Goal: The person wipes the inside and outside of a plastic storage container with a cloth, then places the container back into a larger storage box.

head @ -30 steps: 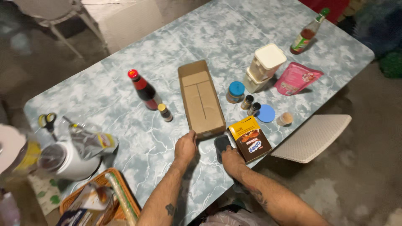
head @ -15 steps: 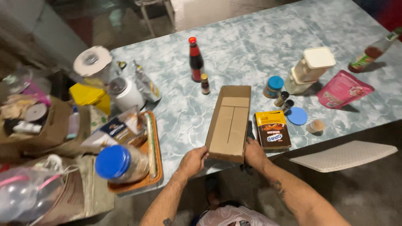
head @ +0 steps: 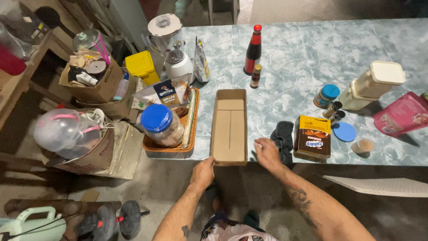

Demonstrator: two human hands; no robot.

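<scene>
Gripped by the left hand (head: 203, 172) is the near left corner of the open cardboard box (head: 230, 126), which is laid lengthwise on the marbled counter (head: 290, 53) with its near end at the counter's edge. At the box's 3 o'clock, the right hand (head: 268, 153) is rested with fingers spread loosely, nothing being held, just beside a dark cloth (head: 282, 136) (whether the fingers touch it cannot be told). A brown snack carton (head: 312, 137) is found at the cloth's 3 o'clock. At the box's 9 o'clock an orange tray (head: 168, 147) is seen, carrying a blue-lidded jar (head: 160, 125). At 12 o'clock, a red-capped sauce bottle (head: 253, 50) is stood upright beside a small brown bottle (head: 256, 76).
</scene>
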